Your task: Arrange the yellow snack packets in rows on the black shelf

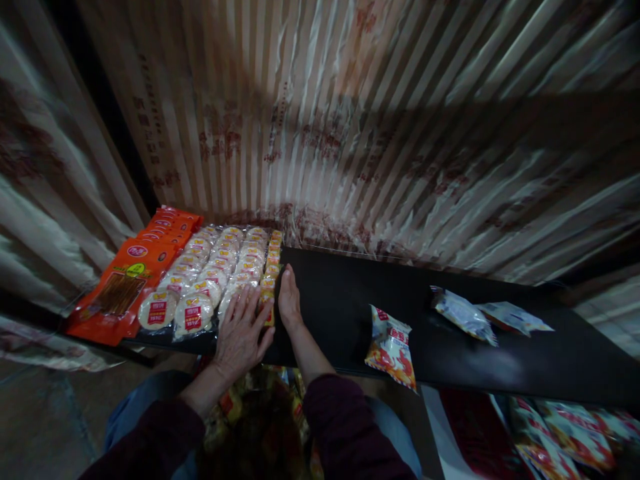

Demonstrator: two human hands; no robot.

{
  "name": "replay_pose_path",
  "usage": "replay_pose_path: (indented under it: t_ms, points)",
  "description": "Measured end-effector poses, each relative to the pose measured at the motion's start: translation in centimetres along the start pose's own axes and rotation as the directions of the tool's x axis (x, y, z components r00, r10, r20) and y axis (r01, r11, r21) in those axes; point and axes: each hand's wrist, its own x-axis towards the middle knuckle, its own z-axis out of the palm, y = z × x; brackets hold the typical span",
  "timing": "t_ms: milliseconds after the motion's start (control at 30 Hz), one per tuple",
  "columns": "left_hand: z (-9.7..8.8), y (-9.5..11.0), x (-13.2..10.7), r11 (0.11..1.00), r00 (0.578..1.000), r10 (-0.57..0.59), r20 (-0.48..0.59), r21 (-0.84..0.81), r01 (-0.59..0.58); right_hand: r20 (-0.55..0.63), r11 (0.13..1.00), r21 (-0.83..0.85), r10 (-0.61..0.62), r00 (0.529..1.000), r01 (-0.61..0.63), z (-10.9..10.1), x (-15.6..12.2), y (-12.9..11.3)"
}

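My left hand (243, 330) lies palm down with its fingers spread, over the near end of the third row of clear-wrapped round crackers (250, 263). Its fingertips reach the row of small yellow packets (271, 267). On the right side of that yellow row, my right hand (290, 300) stands on edge, fingers stretched out and together, close against the packets. It holds nothing. Two more rows of round crackers (194, 313) run to the left, with overlapping orange snack bags (120, 287) beyond them. What lies under my left palm is hidden.
The black shelf (330, 287) extends to the right, carrying a white-and-orange bag (393, 347) near its front edge and two pale bags (465, 315) farther right. Below are more snack bags (575, 433) and yellow packets (233, 403). A striped, creased sheet (320, 133) hangs behind.
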Motion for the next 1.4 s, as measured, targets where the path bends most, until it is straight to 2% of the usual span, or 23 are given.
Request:
replay_pose_path:
  t_ms: [233,433,733,933,1233,1400]
  points:
    - [0.4,-0.1,-0.2,1.000,1.000,-0.002,0.007,-0.004,0.002,0.050,1.000,0.003,-0.020,0.999,0.020,0.6,1.5,-0.2]
    - [0.3,0.0,0.0,1.000,1.000,-0.020,0.003,-0.014,0.020,0.037,0.998,0.019,-0.058,0.998,0.057,1.4,1.7,0.3]
    - [0.3,-0.1,0.0,0.999,0.999,-0.033,0.032,-0.020,0.034,0.095,0.997,-0.009,-0.079,0.992,0.080,1.5,1.9,0.2]
    - [0.3,0.0,-0.1,0.999,0.999,-0.033,0.029,-0.016,0.033,0.057,0.999,0.023,-0.045,0.997,0.044,1.4,2.4,0.2]
    - [0.3,-0.1,-0.1,0.999,0.997,-0.042,0.057,-0.009,0.043,0.106,0.998,0.042,0.036,0.994,-0.041,1.8,3.3,0.2]
    - [0.4,0.0,-0.1,0.998,0.995,-0.064,0.080,-0.021,0.066,0.090,0.994,0.107,-0.005,0.996,-0.005,2.1,3.5,0.7]
